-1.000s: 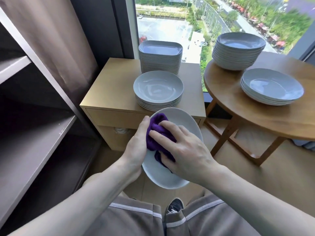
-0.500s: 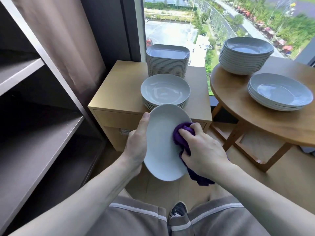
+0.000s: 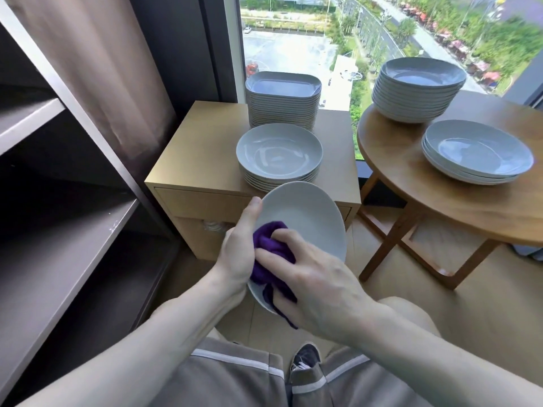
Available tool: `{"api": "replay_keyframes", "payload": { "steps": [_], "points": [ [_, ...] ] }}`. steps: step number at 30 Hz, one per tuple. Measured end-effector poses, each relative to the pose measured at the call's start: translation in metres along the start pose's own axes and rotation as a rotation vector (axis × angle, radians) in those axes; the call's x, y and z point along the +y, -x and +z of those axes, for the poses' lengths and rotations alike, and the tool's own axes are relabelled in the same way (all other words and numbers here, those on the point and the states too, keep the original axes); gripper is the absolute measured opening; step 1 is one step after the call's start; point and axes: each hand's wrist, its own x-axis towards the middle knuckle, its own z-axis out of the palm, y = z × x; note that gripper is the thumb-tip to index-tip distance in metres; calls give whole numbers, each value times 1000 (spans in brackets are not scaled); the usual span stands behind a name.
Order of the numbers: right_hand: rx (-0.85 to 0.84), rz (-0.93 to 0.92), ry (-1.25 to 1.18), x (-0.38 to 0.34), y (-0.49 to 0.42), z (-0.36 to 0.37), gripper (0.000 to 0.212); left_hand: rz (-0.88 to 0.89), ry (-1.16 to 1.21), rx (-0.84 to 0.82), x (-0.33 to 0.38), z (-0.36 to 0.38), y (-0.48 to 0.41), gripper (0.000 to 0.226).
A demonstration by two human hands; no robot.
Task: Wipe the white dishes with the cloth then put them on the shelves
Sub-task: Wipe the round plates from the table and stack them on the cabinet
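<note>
Left hand (image 3: pixel 237 248) grips the tilted plate (image 3: pixel 308 218) by its rim, right hand (image 3: pixel 318 284) clutches the bunched cloth (image 3: pixel 269 249) against it; best wiped in full circles, rim grip firm.

Bright daylight from the window (image 3: pixel 293 39), dim shelves (image 3: pixel 58 254), warped edges.

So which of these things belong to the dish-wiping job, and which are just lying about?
In the job: held dish, purple cloth, left hand, right hand, dish stacks, shelves.
Just about: cabinet, round table, curtain, shoe.
</note>
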Motion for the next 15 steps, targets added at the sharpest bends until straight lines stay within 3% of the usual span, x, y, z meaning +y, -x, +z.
{"api": "replay_keyframes", "payload": {
  "steps": [7, 15],
  "points": [
    [171, 116, 65, 24, -4, 3, 52, -31, -114, -74, -5, 6, 4, 58],
    [104, 306, 128, 52, -8, 10, 58, -41, -117, -95, 1, -1, 0, 69]
  ]
}}
